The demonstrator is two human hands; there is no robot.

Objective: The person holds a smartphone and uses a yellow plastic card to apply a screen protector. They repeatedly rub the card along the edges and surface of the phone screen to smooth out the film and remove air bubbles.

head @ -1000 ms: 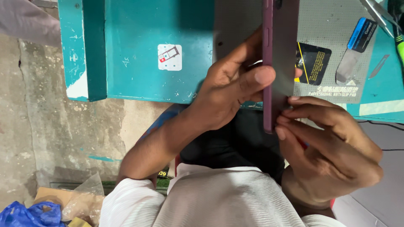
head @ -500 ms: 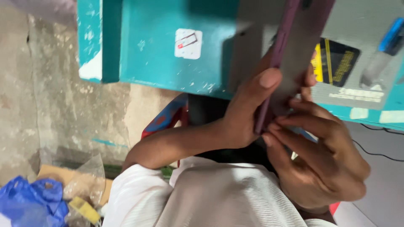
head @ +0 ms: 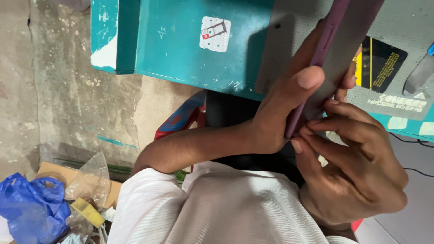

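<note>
A flat phone in a purple case [head: 322, 49] is held edge-on, tilted, in front of me. My left hand [head: 282, 113] grips it from the left, thumb lying along its purple edge. My right hand [head: 357, 167] is below and to the right, its fingertips pinching at the phone's lower end. The phone's face is turned away and looks grey.
A teal table [head: 181, 45] with a white sticker [head: 215, 34] lies behind. On it a grey mat [head: 398, 18] carries a black and yellow card [head: 379, 65] and a metal tool [head: 418, 74]. On the concrete floor are blue and clear plastic bags [head: 31, 208] and cardboard.
The phone has tilted from upright to leaning right. My left thumb has slid onto its edge and both hands have shifted right in view.
</note>
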